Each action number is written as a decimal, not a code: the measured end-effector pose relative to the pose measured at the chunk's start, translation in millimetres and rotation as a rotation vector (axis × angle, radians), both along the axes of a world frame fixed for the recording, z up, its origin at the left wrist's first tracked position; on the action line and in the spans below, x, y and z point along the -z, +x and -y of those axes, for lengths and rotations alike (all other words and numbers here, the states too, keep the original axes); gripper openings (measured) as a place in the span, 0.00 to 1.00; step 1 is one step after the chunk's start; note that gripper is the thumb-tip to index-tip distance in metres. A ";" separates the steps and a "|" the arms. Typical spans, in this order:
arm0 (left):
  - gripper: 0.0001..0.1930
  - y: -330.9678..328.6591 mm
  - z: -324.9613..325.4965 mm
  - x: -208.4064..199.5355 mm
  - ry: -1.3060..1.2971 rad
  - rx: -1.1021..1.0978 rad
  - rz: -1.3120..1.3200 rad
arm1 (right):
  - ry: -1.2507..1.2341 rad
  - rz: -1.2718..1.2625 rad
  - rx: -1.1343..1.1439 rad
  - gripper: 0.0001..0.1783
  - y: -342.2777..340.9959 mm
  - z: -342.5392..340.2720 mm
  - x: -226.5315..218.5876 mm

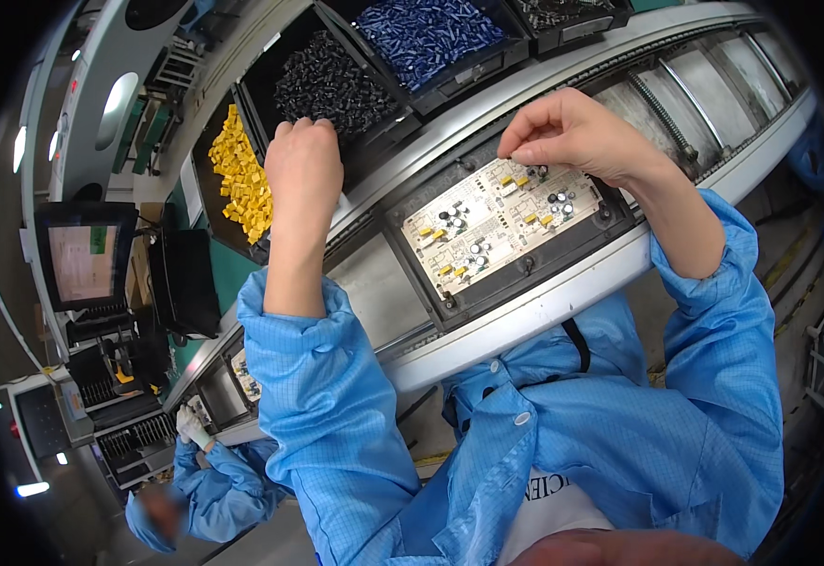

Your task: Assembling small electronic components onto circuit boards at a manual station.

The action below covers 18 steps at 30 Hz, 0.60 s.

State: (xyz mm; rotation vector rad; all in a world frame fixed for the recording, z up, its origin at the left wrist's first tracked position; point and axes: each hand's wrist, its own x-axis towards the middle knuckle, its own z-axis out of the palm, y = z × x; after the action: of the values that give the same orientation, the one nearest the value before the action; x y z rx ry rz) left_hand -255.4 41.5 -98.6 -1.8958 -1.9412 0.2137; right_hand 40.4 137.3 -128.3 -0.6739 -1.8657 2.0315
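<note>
My left hand point(303, 174) is over the near side of a bin of small black components point(336, 90). Its fingers curl downward and their tips are hidden, so whatever they hold does not show. At the far edge of a pale circuit board point(487, 247), my right hand point(577, 140) is closed, thumb and forefinger pinched together just above the board. Anything between those fingertips is too small to make out. Yellow blocks, black and white round parts and other small components stand on the board, which lies in a dark carrier frame point(516, 294).
Beside the black parts are a bin of yellow components point(239, 179) and a bin of blue components point(431, 38). A metal-railed conveyor point(525, 325) curves past me. At lower left sits a co-worker point(228, 495) in blue with gloved hands; a monitor point(84, 259) stands beyond.
</note>
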 end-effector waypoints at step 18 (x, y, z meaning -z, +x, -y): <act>0.11 10.1 38.6 11.1 0.447 0.200 0.628 | 0.872 0.464 0.121 0.09 -23.4 59.3 10.2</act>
State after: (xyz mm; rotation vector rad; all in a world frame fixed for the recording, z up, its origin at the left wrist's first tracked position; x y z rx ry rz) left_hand -245.2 2.9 -109.7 -1.9540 -1.9038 -0.8971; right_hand 16.9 78.0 -138.6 -0.9848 -2.5806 0.8411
